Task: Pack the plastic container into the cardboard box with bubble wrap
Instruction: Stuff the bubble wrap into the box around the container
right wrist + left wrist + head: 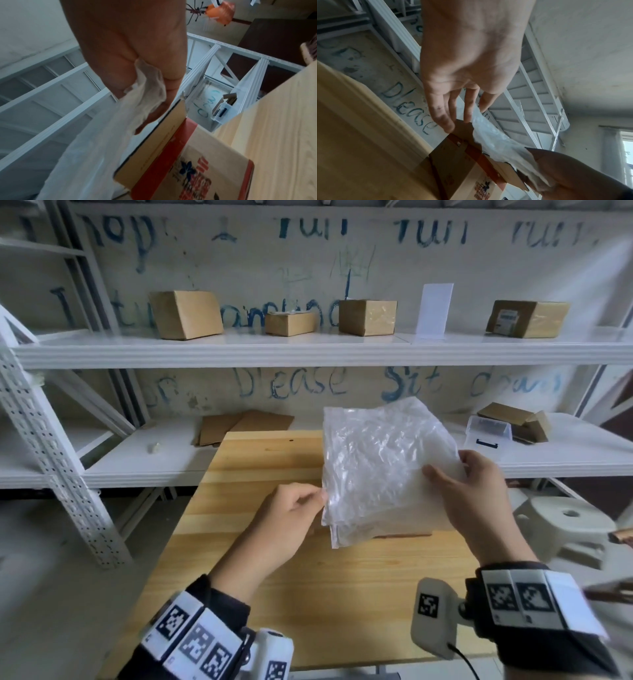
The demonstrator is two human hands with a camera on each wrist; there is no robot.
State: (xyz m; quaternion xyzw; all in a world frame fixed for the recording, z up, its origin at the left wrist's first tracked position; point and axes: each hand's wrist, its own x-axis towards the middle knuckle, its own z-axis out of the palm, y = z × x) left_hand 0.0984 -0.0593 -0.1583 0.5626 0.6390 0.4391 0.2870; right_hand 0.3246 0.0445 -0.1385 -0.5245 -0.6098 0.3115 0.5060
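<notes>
From the head view I hold one sheet of bubble wrap (380, 470) between my two hands, my left hand (291, 518) pinching its left edge and my right hand (476, 494) gripping its right edge, over the wooden table (260, 583); one plastic container (488, 433) sits well beyond my right hand on the lower shelf (565, 453). My left wrist view shows one cardboard box (453, 159) just below my fingertips (447, 124). My right wrist view shows the wrap bunched in my curled fingers (164, 108), the box's flap touching them.

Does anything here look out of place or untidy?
Mostly tidy. On the lower shelf, the clear plastic container leans against a half-open brown box, and flattened cardboard lies loose. Both hands hold crumpled bubble wrap.
</notes>
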